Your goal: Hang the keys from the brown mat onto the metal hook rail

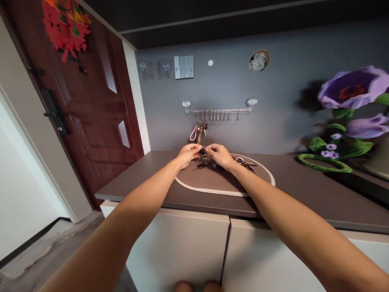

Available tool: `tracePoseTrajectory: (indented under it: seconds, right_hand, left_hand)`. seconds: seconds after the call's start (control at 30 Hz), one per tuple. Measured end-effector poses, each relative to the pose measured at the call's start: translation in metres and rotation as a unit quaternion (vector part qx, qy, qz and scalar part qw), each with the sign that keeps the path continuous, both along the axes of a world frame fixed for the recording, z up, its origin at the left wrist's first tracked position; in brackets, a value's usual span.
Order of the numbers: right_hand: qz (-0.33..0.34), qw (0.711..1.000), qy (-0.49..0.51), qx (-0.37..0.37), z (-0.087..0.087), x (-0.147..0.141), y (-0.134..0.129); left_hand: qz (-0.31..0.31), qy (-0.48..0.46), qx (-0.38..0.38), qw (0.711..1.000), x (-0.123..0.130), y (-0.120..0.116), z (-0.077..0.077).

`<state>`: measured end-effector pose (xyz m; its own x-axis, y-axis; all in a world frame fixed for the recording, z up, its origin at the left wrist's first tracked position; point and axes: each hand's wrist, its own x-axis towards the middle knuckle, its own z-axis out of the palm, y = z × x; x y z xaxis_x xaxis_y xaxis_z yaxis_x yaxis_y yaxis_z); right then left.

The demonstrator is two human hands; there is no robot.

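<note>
My left hand (pixel 187 155) and my right hand (pixel 221 156) are close together above the oval mat (pixel 212 189), fingers closed in a pinch. Between them hangs a bunch of keys (pixel 204 160), held from both sides near its ring. Just above and behind, a hook rail (pixel 219 110) is fixed to the wall. From its left hooks hang a pink loop strap (pixel 193 134), a brown tag with lettering (pixel 199 135) and some small keys (pixel 206 129). More keys (pixel 245 163) lie on the mat to the right of my right hand, partly behind my forearm.
The mat lies on a brown countertop (pixel 291 194) above white cabinet doors (pixel 182 239). Purple artificial flowers (pixel 352 91) stand at the right. A switch panel (pixel 184 67) and clear hooks (pixel 165 67) are on the wall. A dark red door (pixel 100 97) is at the left.
</note>
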<state>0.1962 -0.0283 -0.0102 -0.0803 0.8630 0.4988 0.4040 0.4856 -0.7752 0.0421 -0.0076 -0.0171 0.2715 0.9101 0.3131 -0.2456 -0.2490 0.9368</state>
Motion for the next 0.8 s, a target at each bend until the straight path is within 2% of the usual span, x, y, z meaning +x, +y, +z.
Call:
tracePoseTrajectory:
  seconds: [0.27, 0.47, 0.8]
  right_hand:
    - [0.042, 0.999, 0.010, 0.017, -0.0006, -0.0005, 0.0005]
    - [0.035, 0.999, 0.000, 0.026, -0.0016, 0.0024, 0.0002]
    - [0.057, 0.997, 0.045, 0.018, 0.0016, 0.0009, -0.0075]
  left_hand:
    - [-0.009, -0.023, 0.005, 1.000, 0.0007, 0.0015, -0.0006]
    - [-0.008, -0.013, 0.003, 1.000, 0.0029, -0.0019, 0.0010]
    - [-0.035, -0.005, 0.022, 0.999, 0.0054, -0.0057, -0.0004]
